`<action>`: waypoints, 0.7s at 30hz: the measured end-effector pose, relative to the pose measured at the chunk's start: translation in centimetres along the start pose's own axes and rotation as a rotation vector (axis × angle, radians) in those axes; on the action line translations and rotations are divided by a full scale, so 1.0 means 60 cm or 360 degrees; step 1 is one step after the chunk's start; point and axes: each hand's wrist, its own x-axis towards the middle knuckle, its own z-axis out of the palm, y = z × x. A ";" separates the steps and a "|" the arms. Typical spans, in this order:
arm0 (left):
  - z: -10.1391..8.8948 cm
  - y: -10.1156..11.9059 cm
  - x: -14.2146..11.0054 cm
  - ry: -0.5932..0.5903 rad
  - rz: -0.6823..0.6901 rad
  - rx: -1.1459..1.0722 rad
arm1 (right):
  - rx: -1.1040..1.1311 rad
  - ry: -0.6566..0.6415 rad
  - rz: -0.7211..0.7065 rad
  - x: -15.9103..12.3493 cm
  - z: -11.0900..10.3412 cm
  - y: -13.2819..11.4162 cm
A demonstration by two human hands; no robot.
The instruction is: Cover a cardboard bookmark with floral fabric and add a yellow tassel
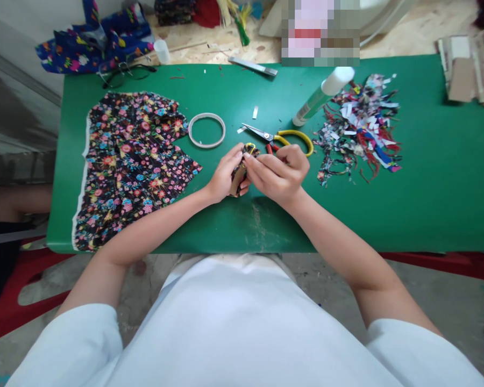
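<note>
One floral cloth spreads left of the left hand, partly hidden by the inward-slanting left forearm. One tape ring lies on the desk just beyond that hand, which grips one small floral-and-brown piece. One pair of scissors lies just past the right hand, bent and pinching the piece's top. Farther right are one white-capped tube and one scrap heap.

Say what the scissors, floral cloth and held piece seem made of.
Scissors: metal blades, judging by their gleam; smooth yellow handles, probably plastic. Floral cloth: apparently matte printed fabric, lightly creased. Held piece: dark patterned fabric, likely, with a flat tan patch, perhaps card.
</note>
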 end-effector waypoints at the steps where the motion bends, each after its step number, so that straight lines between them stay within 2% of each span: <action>1: 0.000 0.000 0.000 0.0000 0.0008 0.0000 | 0.0005 0.0012 -0.0006 -0.001 0.000 0.000; 6: 0.000 0.002 0.000 0.0001 0.0058 0.0050 | 0.0005 0.0089 -0.0075 -0.005 0.001 0.002; 15: 0.004 0.002 0.000 0.0050 0.0021 0.0011 | -0.0052 -0.0036 0.0066 0.008 -0.004 -0.004; 21: 0.005 0.005 -0.004 -0.0001 0.0067 0.0029 | -0.0029 0.0064 0.0100 0.015 -0.007 -0.005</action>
